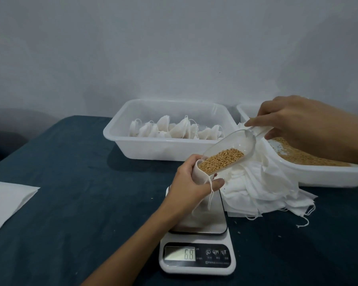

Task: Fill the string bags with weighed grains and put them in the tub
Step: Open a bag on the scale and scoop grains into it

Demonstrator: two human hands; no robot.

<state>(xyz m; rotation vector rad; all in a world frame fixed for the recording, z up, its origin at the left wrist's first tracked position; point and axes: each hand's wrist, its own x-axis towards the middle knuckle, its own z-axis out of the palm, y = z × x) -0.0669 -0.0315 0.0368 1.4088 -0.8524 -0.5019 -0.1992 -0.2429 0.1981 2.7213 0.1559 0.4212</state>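
The left hand (191, 182) grips a string bag (198, 175) open above the scale (197, 242) (reading 68), while the right hand (296, 122) pinches the scoop (229, 149), tilting grains (221, 161) in.

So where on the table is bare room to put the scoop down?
Bare blue tablecloth lies between the white paper sheet and the scale, and in front of the tub of filled bags. It is crowded on the right: the pile of empty bags fills the gap between scale and grain tub.
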